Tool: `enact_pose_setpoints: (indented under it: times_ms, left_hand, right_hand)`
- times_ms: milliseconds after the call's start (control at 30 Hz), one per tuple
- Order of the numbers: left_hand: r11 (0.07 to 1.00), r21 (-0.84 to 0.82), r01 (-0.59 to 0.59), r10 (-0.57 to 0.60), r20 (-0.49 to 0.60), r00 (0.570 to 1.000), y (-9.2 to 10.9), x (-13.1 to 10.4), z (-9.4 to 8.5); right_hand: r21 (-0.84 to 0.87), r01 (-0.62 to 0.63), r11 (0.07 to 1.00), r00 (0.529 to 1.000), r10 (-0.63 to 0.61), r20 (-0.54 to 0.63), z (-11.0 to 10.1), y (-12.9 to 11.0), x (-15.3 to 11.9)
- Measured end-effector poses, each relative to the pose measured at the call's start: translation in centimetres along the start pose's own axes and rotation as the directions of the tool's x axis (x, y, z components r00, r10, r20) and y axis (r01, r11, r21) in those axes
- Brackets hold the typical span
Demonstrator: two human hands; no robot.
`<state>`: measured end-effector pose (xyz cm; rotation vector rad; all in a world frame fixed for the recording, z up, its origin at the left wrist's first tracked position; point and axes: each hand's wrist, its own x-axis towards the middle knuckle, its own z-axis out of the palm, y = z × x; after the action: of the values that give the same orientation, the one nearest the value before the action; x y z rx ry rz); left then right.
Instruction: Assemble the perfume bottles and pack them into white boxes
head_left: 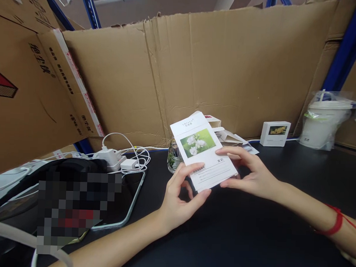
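A white, flat-looking paper box (199,151) with a picture of white flowers on green is tilted in front of me, above the black table. My left hand (183,196) grips its lower left edge, thumb at the bottom and a finger across the printed face. At its right side, my right hand (249,169) pinches the lower corner between thumb and fingers. Partly hidden behind the box stands a glass container (172,160) with something green inside. More opened white cartons (229,136) lie behind it, partly covered.
A small white box (275,133) with a yellow picture stands at the back right, near a bagged white cup (320,125). White chargers and cables (130,163) sit left, beside a dark tablet-like device (131,198). Cardboard walls (241,69) enclose the black table (229,236).
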<state>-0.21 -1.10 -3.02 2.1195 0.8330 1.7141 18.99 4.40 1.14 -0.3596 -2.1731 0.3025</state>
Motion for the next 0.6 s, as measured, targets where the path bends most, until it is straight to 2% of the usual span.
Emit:
enact_pose_setpoints:
  times_ms: [300,467,600]
  left_hand:
    - [0.999,-0.029,0.022,-0.022,-0.015,1.000,-0.37,-0.12,0.04]
    - [0.992,-0.052,0.111,-0.112,-0.021,0.993,-0.43,-0.10,0.07]
    - [0.977,-0.040,0.208,-0.209,-0.026,0.978,-0.12,0.15,0.09]
  right_hand:
    - [-0.106,0.054,0.993,0.997,-0.059,-0.049,0.40,-0.49,0.06]
    - [-0.106,0.068,0.992,0.995,-0.075,-0.060,0.84,-0.37,-0.08]
    - [-0.101,0.030,0.994,1.000,-0.030,0.000,0.99,-0.24,-0.32]
